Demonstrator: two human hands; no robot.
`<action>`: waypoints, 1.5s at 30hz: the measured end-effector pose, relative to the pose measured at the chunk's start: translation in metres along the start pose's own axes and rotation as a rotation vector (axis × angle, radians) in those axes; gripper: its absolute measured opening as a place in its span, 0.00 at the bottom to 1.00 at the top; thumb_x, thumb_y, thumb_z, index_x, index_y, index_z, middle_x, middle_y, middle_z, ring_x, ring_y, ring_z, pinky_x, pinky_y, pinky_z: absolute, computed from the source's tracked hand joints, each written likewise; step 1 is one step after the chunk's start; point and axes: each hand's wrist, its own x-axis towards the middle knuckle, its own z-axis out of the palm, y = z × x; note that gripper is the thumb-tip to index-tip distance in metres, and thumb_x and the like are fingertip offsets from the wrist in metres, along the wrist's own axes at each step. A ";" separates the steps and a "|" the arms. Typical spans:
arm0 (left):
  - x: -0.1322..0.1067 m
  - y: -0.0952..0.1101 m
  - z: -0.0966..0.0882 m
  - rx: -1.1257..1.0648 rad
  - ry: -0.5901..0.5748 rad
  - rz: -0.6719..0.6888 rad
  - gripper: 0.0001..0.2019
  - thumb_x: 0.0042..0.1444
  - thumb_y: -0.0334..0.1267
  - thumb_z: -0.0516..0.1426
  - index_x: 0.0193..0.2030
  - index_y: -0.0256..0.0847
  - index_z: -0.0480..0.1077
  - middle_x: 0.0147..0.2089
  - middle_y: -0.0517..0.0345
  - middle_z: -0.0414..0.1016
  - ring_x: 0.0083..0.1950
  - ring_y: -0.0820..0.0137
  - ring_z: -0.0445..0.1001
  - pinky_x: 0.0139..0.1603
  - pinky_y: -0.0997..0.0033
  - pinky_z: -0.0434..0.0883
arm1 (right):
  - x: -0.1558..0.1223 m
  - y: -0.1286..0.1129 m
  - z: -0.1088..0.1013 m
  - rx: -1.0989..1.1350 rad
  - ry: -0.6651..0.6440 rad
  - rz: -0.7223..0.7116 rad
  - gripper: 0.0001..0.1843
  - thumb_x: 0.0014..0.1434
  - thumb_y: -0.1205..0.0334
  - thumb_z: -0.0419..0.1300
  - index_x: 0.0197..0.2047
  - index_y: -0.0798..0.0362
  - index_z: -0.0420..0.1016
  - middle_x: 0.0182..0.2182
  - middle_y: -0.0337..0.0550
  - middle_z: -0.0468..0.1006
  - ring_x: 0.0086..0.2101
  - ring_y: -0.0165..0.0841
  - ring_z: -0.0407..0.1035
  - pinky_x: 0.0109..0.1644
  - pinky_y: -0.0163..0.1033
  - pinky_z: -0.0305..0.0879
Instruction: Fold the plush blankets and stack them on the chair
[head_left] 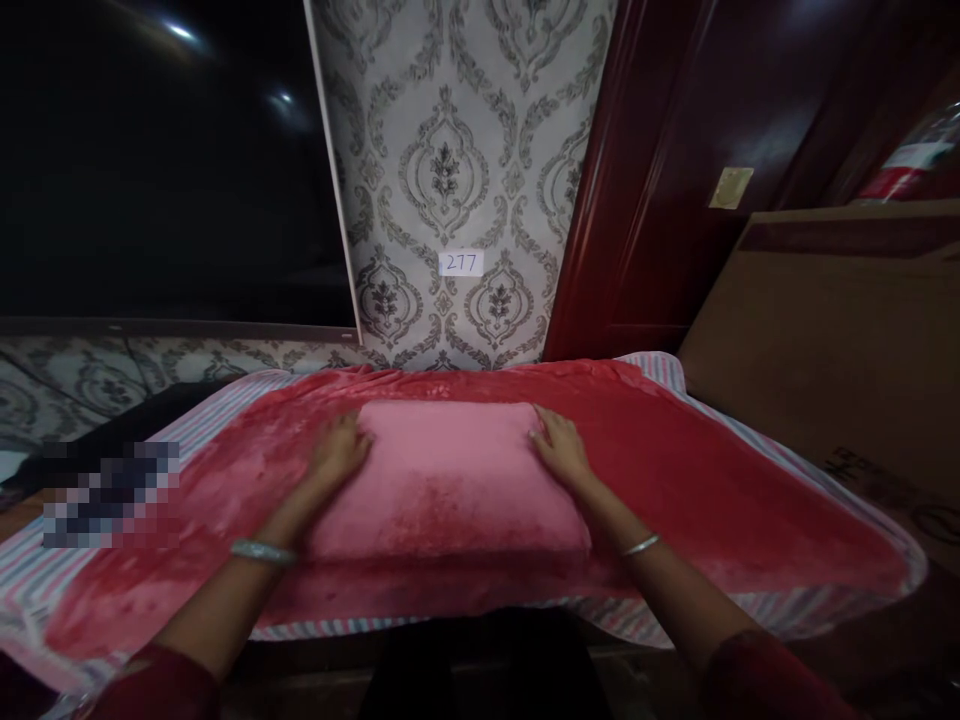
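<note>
A pink plush rectangle [450,450], a pillow or a folded cloth, lies flat on a red plush blanket [675,470]. Its near part has a darker red patch. My left hand [340,447] rests at its far left side, the thumb on its edge and the other fingers stretched forward. At the far right corner lies my right hand [560,445], fingers extended along the side and thumb over the edge. Both hands look open and touch the pink piece from opposite sides. Whether any fingertips tuck beneath it, I cannot tell.
The blanket's striped border [795,610] hangs over the near edge. A large dark screen [150,180] stands behind on the left. Patterned wallpaper [480,120] bears a paper label [461,263] reading 277. On the right are a dark red door [660,150] and a cardboard box [840,340].
</note>
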 end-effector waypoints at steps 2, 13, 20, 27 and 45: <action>-0.022 0.027 0.013 0.111 -0.090 0.219 0.19 0.61 0.36 0.54 0.55 0.30 0.73 0.60 0.35 0.74 0.64 0.49 0.68 0.68 0.45 0.60 | -0.007 -0.027 0.008 -0.189 -0.124 -0.352 0.29 0.67 0.55 0.51 0.69 0.48 0.64 0.69 0.48 0.60 0.69 0.44 0.50 0.72 0.58 0.44; -0.119 0.041 0.081 0.397 -0.386 0.899 0.36 0.64 0.40 0.56 0.76 0.52 0.45 0.76 0.49 0.52 0.76 0.54 0.50 0.73 0.43 0.53 | 0.017 -0.051 0.045 -0.524 -0.658 -0.647 0.33 0.71 0.44 0.45 0.75 0.40 0.47 0.74 0.43 0.43 0.72 0.42 0.35 0.72 0.63 0.35; -0.119 0.044 0.080 0.379 -0.304 0.906 0.31 0.67 0.41 0.53 0.75 0.52 0.49 0.76 0.55 0.53 0.76 0.59 0.52 0.74 0.50 0.53 | 0.071 -0.024 0.049 -0.595 -0.527 -0.419 0.34 0.70 0.40 0.43 0.75 0.41 0.47 0.74 0.45 0.47 0.71 0.47 0.43 0.71 0.61 0.41; -0.118 0.049 0.077 0.398 -0.346 0.884 0.31 0.64 0.39 0.56 0.73 0.50 0.54 0.75 0.53 0.55 0.74 0.56 0.54 0.73 0.48 0.54 | 0.066 -0.017 0.051 -0.539 -0.452 -0.375 0.34 0.70 0.41 0.43 0.75 0.41 0.47 0.73 0.45 0.48 0.70 0.48 0.45 0.71 0.61 0.42; -0.169 0.023 0.121 0.500 0.151 0.561 0.40 0.52 0.33 0.62 0.72 0.57 0.56 0.74 0.49 0.57 0.76 0.42 0.44 0.70 0.31 0.47 | 0.046 -0.110 0.119 -0.480 -0.765 -0.787 0.34 0.70 0.40 0.47 0.74 0.38 0.47 0.75 0.41 0.42 0.72 0.50 0.31 0.70 0.69 0.30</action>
